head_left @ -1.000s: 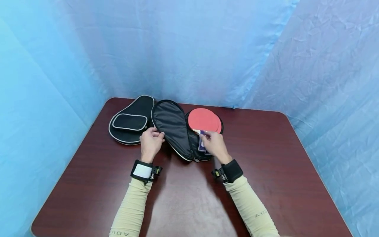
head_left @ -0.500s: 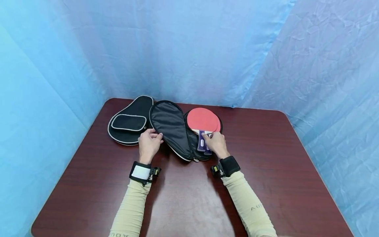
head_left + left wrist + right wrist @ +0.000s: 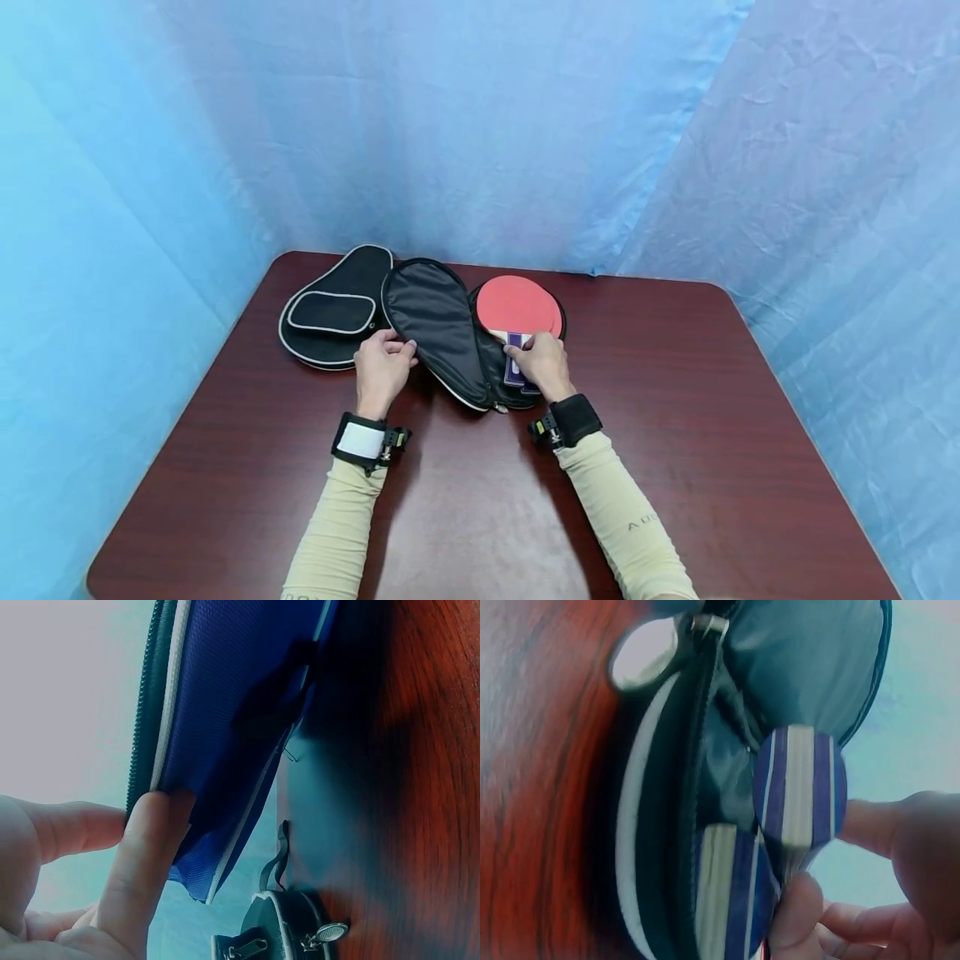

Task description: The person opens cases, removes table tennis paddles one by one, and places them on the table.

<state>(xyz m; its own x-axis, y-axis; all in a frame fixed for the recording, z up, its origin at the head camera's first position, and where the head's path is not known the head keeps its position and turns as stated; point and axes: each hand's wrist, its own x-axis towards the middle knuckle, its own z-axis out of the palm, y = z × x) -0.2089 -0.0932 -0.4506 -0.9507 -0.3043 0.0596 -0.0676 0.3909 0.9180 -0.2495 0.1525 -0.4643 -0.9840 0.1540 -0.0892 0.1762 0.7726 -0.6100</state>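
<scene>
In the head view my left hand (image 3: 382, 367) pinches the edge of the raised cover of an unzipped black paddle case (image 3: 431, 321). The left wrist view shows thumb and finger on either side of the zippered rim, by the blue outer face of the cover (image 3: 217, 712). Two red table tennis paddles (image 3: 516, 304) lie overlapping in the case's other half. My right hand (image 3: 543, 364) grips the upper paddle by its handle. Close up, the striped handle end of that paddle (image 3: 800, 787) sits above the second handle (image 3: 731, 892). The case's zipper pull (image 3: 645, 654) hangs nearby.
Left of the open case lies a second black paddle case (image 3: 330, 312) with white piping and a small front pocket. Both rest near the back of the dark reddish-brown table (image 3: 675, 400). A blue curtain (image 3: 480, 125) hangs behind and along the sides.
My right hand has come down onto the paddle handles and taken hold of the upper one. The left hand keeps its pinch on the cover edge, nearly still.
</scene>
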